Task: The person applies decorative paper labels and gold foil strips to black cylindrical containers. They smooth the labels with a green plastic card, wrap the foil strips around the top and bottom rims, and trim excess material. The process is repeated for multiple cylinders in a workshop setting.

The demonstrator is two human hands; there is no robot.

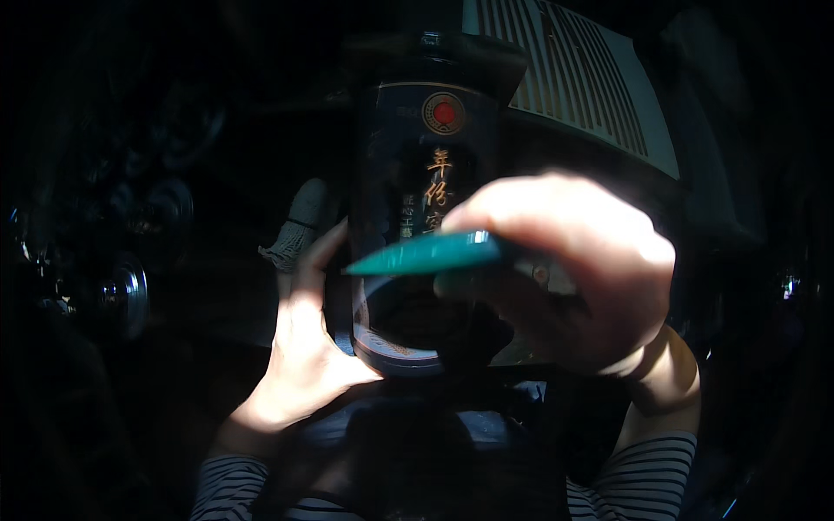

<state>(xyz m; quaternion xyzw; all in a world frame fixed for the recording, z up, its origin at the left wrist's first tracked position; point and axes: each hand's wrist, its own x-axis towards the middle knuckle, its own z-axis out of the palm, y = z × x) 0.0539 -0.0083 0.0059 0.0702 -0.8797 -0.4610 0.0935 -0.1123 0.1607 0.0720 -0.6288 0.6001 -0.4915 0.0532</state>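
A large dark blue bottle (pixel 389 165) with gold lettering and a red round emblem lies or stands in front of me, its narrow neck at the far end; I cannot tell which. My left hand (pixel 304 352) holds its lower left side, the thumb under the near end and the fingers along the flank. A whitish knitted cover (pixel 300 217) sits on one fingertip of that hand. Over the label, my right hand (pixel 578 260) pinches a flat green pointed tool (pixel 426 253), smeared by motion. Its tip points left, and whether it touches the bottle cannot be made out.
A pale slatted panel (pixel 578 78) lies beyond the bottle at the far right. Round shiny objects (pixel 130 295) show dimly at the left. Deep shadow hides most of the surroundings.
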